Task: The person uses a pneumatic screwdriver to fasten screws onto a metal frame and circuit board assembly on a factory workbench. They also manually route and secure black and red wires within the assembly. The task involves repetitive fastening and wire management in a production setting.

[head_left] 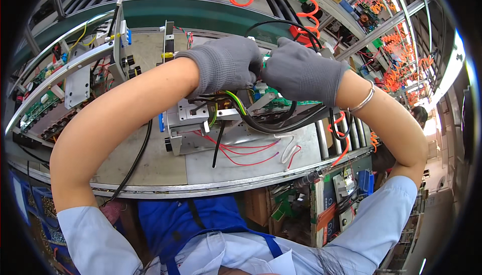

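Observation:
My left hand point(226, 64) and my right hand point(304, 76), both in grey knit gloves, are close together over an open metal chassis point(193, 114) with circuit boards. The fingers of both are curled closed, and whatever is between them is hidden. Beneath the hands runs a bundle of thick black cables point(281, 124), with a yellow-green wire point(236, 102) beside it. Thin red wires point(246, 149) trail from the chassis toward me onto a grey metal sheet point(211, 167). A green circuit board point(261, 94) shows just below the gloves.
A second open chassis point(75, 81) with boards and wires stands at the left. Past the bench runs a green conveyor belt point(145, 14). Orange coiled hoses point(311, 4) hang at the back and right. Rollers point(321, 139) lie right of the bench; bins point(45, 209) of small parts sit lower left.

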Motion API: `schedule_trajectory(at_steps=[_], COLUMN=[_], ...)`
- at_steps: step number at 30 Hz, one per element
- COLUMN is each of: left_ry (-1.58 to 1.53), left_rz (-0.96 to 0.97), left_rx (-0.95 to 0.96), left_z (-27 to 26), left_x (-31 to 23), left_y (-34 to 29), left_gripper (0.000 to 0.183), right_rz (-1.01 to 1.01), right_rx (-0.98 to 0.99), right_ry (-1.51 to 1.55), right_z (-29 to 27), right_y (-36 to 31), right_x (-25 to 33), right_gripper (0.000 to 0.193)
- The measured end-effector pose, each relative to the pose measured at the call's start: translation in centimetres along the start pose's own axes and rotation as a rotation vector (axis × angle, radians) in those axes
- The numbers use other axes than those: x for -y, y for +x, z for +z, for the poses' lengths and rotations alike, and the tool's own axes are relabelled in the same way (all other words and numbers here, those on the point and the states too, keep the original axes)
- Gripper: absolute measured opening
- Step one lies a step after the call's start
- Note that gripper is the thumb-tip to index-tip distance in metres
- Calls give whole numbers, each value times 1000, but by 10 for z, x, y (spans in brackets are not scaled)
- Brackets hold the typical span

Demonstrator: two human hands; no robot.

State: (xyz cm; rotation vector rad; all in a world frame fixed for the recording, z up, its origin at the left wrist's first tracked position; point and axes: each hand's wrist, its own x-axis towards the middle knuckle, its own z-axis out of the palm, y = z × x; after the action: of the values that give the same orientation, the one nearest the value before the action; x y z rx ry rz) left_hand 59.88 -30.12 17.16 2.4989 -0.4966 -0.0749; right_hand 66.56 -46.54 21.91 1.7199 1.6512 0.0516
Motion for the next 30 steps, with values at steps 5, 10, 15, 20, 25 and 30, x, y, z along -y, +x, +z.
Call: schedule_trajectory(at_steps=[5, 10, 15, 20, 25, 30], left_ry=[66, 46, 84, 126, 90, 124], left_rz=[9, 20, 30, -48, -70, -33], left_rx=[82, 115, 124, 159, 181, 183], left_z=[1, 2, 2, -2, 2, 2], left_x=[-2, -2, -2, -7, 2, -3], left_y=[6, 4, 5, 2, -5, -3], left_gripper=[25, 27, 29, 30, 29, 32], right_rz=[38, 13, 29, 34, 20, 72], right_rx=[-51, -126, -10, 6, -48, -240], right_ry=[-18, -42, -10, 9, 155, 220], right_z=[5, 12, 0, -5, 2, 15], right_y=[-6, -6, -2, 1, -9, -23], right_x=[3, 2, 9, 8, -4, -8], right_gripper=[3, 1, 3, 3, 6, 13])
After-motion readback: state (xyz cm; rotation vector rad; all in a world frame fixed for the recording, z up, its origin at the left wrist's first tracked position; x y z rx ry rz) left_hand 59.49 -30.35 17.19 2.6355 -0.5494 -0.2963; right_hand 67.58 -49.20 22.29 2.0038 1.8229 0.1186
